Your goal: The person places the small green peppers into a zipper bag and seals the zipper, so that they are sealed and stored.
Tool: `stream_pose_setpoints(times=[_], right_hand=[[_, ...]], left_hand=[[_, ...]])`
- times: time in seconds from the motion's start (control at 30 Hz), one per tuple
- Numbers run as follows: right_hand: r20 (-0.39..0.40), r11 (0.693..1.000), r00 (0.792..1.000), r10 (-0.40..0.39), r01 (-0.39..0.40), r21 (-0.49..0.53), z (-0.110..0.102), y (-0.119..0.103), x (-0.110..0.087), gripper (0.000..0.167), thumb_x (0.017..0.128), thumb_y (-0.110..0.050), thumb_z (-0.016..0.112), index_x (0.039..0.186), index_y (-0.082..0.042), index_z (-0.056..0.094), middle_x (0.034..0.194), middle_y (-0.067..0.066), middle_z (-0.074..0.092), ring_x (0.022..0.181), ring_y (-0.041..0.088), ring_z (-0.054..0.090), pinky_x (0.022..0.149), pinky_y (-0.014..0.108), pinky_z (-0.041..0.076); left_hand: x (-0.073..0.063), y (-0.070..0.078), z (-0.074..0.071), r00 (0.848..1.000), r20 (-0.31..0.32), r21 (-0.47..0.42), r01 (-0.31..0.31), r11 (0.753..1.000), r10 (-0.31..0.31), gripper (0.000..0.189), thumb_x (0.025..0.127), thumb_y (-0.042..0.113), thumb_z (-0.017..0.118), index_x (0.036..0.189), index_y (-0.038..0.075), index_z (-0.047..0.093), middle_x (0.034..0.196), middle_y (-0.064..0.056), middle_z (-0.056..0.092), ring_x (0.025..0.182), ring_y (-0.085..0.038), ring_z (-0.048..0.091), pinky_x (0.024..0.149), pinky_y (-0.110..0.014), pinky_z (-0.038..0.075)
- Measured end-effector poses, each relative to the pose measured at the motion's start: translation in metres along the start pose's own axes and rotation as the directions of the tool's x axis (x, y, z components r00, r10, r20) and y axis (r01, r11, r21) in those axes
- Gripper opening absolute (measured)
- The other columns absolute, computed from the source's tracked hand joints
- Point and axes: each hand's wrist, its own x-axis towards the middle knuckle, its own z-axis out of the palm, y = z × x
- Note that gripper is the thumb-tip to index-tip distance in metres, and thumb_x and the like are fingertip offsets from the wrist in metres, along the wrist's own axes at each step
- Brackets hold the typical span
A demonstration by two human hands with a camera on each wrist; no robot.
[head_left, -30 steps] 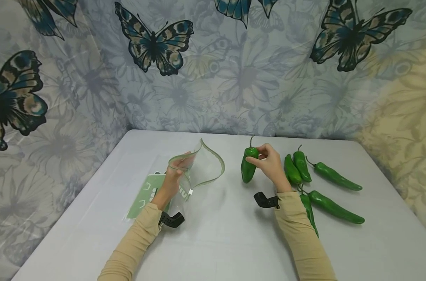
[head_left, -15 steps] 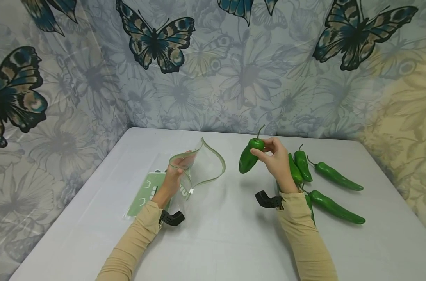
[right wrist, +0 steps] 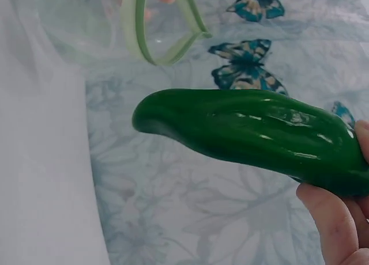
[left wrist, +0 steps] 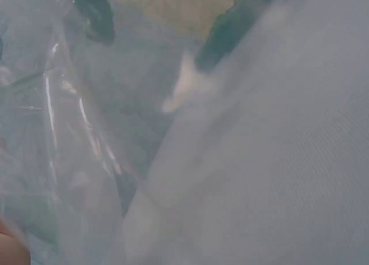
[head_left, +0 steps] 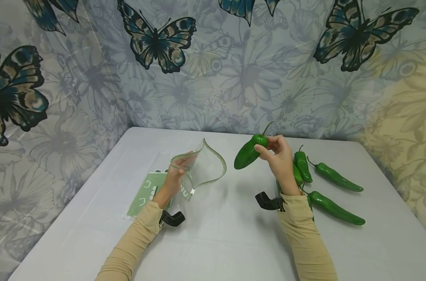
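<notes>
My right hand [head_left: 280,160] pinches a green chili pepper [head_left: 248,153] near its stem end, thumb on one side and fingers on the other. The pepper slants above the table, its tip toward the left. In the right wrist view the pepper [right wrist: 242,135] spans the middle, glossy and dark green. My left hand [head_left: 175,175] holds a clear zip bag [head_left: 208,166] at its left side. The bag's mouth gapes, ringed by a pale green zip strip with a white slider [head_left: 193,191]. Through the blurred plastic in the left wrist view, green shapes show.
Several more green peppers lie to the right, among them one long pepper [head_left: 335,208] at the front and another long pepper [head_left: 339,177] behind. A flat green printed packet [head_left: 146,195] lies beneath the left forearm. The white table [head_left: 216,242] meets a butterfly-patterned cloth backdrop [head_left: 248,78].
The right hand has raised the pepper and tilted it from upright to slanting, tip leftward toward the bag. The left hand and bag have stayed nearly in place.
</notes>
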Motion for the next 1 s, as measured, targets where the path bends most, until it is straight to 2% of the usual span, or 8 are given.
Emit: stream_pose_setpoints(times=[0.1,0.27,0.47,0.7,0.83,1.0], right_hand=[[-0.02,0.999,1.0,-0.011,0.012,0.034,0.0,0.007,0.001,0.023,0.076,0.015,0.062,0.094,0.016,0.048,0.084,0.001,0.056,0.07,0.011,0.054,0.055,0.021,0.051],[-0.036,0.997,0.999,-0.023,0.025,0.072,0.001,0.009,0.0,0.021,0.077,0.013,0.062,0.093,0.013,0.049,0.085,0.004,0.055,0.071,0.012,0.054,0.056,0.021,0.051],[0.006,0.993,0.999,-0.046,0.045,0.108,0.008,0.006,-0.003,0.024,0.076,0.017,0.061,0.097,0.016,0.048,0.086,0.004,0.055,0.071,0.013,0.055,0.058,0.023,0.052],[0.023,0.996,0.999,0.031,-0.033,0.079,0.016,0.01,-0.007,0.026,0.075,0.01,0.067,0.096,0.013,0.052,0.086,-0.003,0.061,0.079,0.013,0.059,0.066,0.024,0.051],[0.037,0.994,0.997,0.073,-0.075,0.075,0.018,0.011,-0.009,0.027,0.074,0.006,0.069,0.096,0.01,0.054,0.086,-0.002,0.063,0.08,0.014,0.06,0.068,0.026,0.051],[0.072,0.993,0.996,0.059,-0.066,0.099,0.02,0.01,-0.011,0.028,0.074,0.008,0.069,0.097,0.012,0.055,0.089,-0.001,0.064,0.082,0.016,0.06,0.07,0.028,0.051]], left_hand=[[0.0,0.0,-0.001,1.0,-0.02,0.026,0.01,1.0,-0.01,0.066,0.062,0.064,0.063,0.117,0.028,0.057,0.115,0.008,0.057,0.112,-0.013,0.048,0.1,-0.055,0.014],[0.0,0.002,-0.001,1.0,-0.025,0.032,0.017,0.999,-0.017,0.067,0.061,0.065,0.063,0.116,0.027,0.058,0.114,0.009,0.058,0.112,-0.013,0.049,0.099,-0.057,0.013],[0.0,0.003,0.0,1.0,-0.007,0.01,-0.003,1.0,0.003,0.066,0.063,0.062,0.064,0.117,0.026,0.058,0.115,0.007,0.058,0.112,-0.014,0.048,0.101,-0.053,0.014],[0.001,0.001,0.0,1.0,-0.003,-0.007,-0.025,1.0,0.025,0.065,0.064,0.06,0.065,0.117,0.023,0.057,0.115,0.006,0.058,0.111,-0.013,0.049,0.101,-0.051,0.016],[0.001,0.0,0.001,0.999,0.01,-0.031,-0.044,0.999,0.045,0.064,0.065,0.058,0.065,0.118,0.023,0.057,0.115,0.006,0.058,0.11,-0.013,0.05,0.102,-0.048,0.017],[0.002,-0.001,0.002,0.997,0.025,-0.086,-0.067,0.994,0.069,0.059,0.067,0.052,0.068,0.117,0.022,0.058,0.116,0.004,0.058,0.111,-0.013,0.05,0.102,-0.037,0.023]])
